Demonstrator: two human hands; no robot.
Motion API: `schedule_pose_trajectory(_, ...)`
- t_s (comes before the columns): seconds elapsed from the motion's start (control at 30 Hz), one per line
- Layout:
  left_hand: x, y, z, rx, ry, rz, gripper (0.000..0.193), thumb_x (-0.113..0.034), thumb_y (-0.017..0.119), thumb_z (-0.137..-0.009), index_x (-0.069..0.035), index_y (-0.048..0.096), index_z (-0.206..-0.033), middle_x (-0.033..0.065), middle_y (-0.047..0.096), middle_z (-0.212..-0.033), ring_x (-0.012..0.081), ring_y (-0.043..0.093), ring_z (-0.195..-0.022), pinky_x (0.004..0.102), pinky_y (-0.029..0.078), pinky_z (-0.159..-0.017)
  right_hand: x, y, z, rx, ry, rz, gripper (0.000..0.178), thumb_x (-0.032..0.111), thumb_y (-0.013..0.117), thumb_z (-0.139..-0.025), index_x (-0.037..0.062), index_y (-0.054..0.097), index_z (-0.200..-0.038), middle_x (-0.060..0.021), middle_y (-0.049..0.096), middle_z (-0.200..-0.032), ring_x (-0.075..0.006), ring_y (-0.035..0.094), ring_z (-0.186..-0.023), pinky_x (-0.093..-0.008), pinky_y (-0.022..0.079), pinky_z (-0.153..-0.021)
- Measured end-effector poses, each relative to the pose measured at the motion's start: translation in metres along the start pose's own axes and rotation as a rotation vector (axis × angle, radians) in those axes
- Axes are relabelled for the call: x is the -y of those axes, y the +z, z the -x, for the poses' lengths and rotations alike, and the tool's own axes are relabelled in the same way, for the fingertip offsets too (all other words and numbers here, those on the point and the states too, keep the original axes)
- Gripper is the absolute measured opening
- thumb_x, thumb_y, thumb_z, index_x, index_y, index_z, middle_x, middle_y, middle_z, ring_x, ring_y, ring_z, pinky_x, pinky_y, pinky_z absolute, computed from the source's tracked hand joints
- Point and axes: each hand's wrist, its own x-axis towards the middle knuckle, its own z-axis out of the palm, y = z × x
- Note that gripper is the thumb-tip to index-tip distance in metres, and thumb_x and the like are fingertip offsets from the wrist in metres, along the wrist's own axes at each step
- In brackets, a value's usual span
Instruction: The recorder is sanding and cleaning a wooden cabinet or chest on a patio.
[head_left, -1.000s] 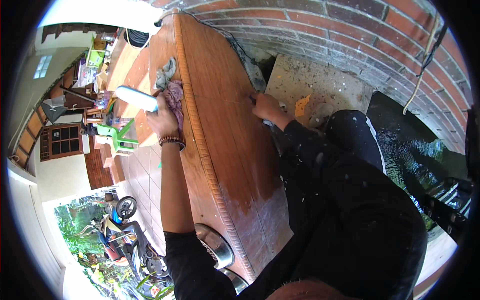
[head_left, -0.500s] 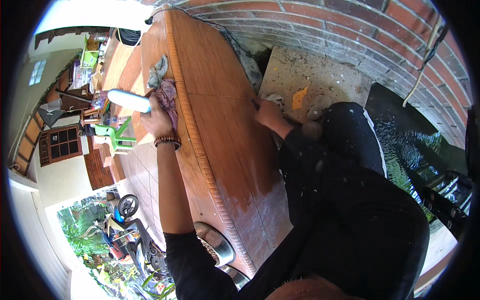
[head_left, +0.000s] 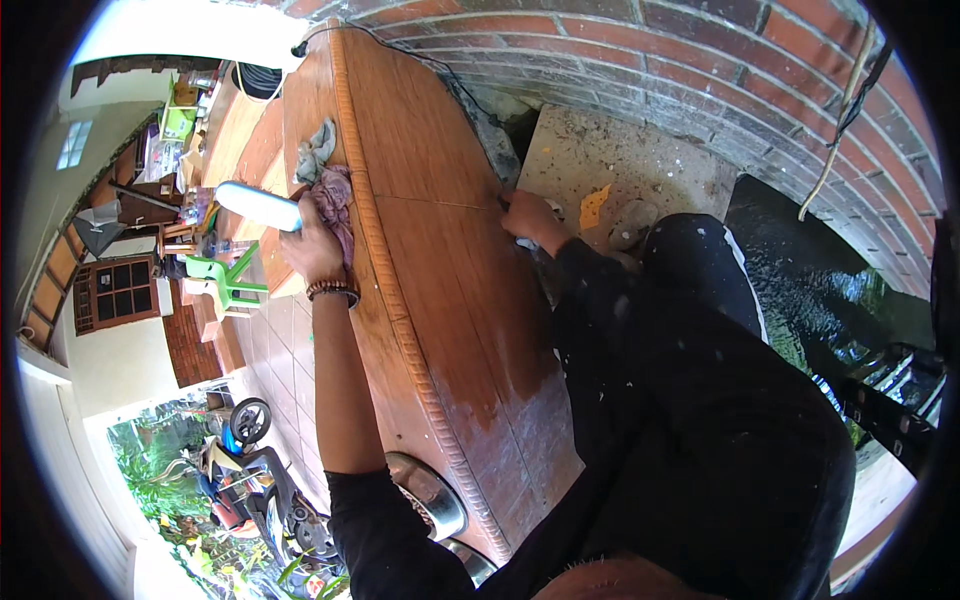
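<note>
My left hand (head_left: 314, 247) is closed round a long, rounded, pale blue-white bottle (head_left: 256, 206) beside the carved edge of a brown wooden surface (head_left: 430, 260). Against that hand lies a crumpled mauve cloth (head_left: 336, 200), with a grey rag (head_left: 317, 150) just beyond it. On the other side, my right hand (head_left: 535, 218) has its fingers curled at the wood's right edge, where a thin line crosses the surface. A small dark thing shows at its fingertips, too little to name. The wood is glossy brown in its far part and whitish and dull near me.
Metal bowls (head_left: 432, 492) stand by the carved edge near my left arm. A dirty slab (head_left: 625, 160) and dark water (head_left: 800, 270) lie to the right, below a brick wall (head_left: 690, 60). A green chair (head_left: 228, 277) and a motorbike (head_left: 270, 490) are at left.
My right hand has shifted slightly left and up, closer against the wood's edge. My left hand keeps its hold on the bottle in nearly the same place.
</note>
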Motion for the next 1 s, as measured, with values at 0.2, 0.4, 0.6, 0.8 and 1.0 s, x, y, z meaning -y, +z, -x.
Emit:
schedule_pose_trajectory(0.2,-0.008,-0.012,0.002,0.035,0.008,0.167,0.056,-0.046,0.060,-0.092,0.008,0.072,-0.099,0.0325,0.069,-0.095,0.0470,0.067,-0.091,0.0509,0.050,-0.083,0.009,-0.014,0.014,0.185,0.100,-0.002,0.046,0.021,0.062,-0.083,0.0115,0.069,-0.127,-0.0198,0.070,-0.115,-0.0399,0.067,-0.107,-0.0486,0.054,-0.092)
schedule_pose_trajectory(0.4,0.009,-0.017,-0.003,0.001,-0.054,0.015,0.058,-0.049,0.058,-0.092,0.007,0.073,-0.098,0.0341,0.068,-0.100,0.0495,0.065,-0.092,0.0520,0.049,-0.083,0.032,-0.027,0.024,0.296,-0.041,0.227,0.051,0.018,0.065,-0.079,0.0131,0.068,-0.130,-0.0181,0.070,-0.117,-0.0373,0.067,-0.107,-0.0475,0.054,-0.092)
schedule_pose_trajectory(0.6,-0.002,-0.010,0.001,-0.023,0.000,0.003,0.067,-0.053,0.056,-0.092,0.012,0.069,-0.095,0.0378,0.065,-0.097,0.0521,0.062,-0.093,0.0560,0.045,-0.084,0.021,-0.032,0.021,0.224,0.019,0.101,0.052,0.024,0.067,-0.081,0.0124,0.067,-0.132,-0.0171,0.071,-0.117,-0.0382,0.067,-0.107,-0.0464,0.054,-0.093)
schedule_pose_trajectory(0.8,-0.010,-0.006,0.001,-0.012,-0.003,0.009,0.064,-0.051,0.055,-0.092,0.011,0.069,-0.093,0.0372,0.065,-0.099,0.0527,0.061,-0.096,0.0557,0.045,-0.086,0.007,-0.028,0.016,0.176,-0.034,0.117,0.050,0.029,0.066,-0.085,0.0126,0.066,-0.133,-0.0170,0.071,-0.117,-0.0372,0.067,-0.108,-0.0466,0.054,-0.093)
schedule_pose_trajectory(1.0,-0.017,0.000,0.004,0.015,-0.032,0.014,0.062,-0.048,0.056,-0.093,0.013,0.067,-0.091,0.0367,0.066,-0.096,0.0528,0.061,-0.093,0.0546,0.045,-0.085,0.000,-0.028,0.019,0.205,0.020,0.218,0.049,0.026,0.065,-0.083,0.0130,0.067,-0.131,-0.0172,0.072,-0.114,-0.0362,0.067,-0.107,-0.0476,0.054,-0.092)
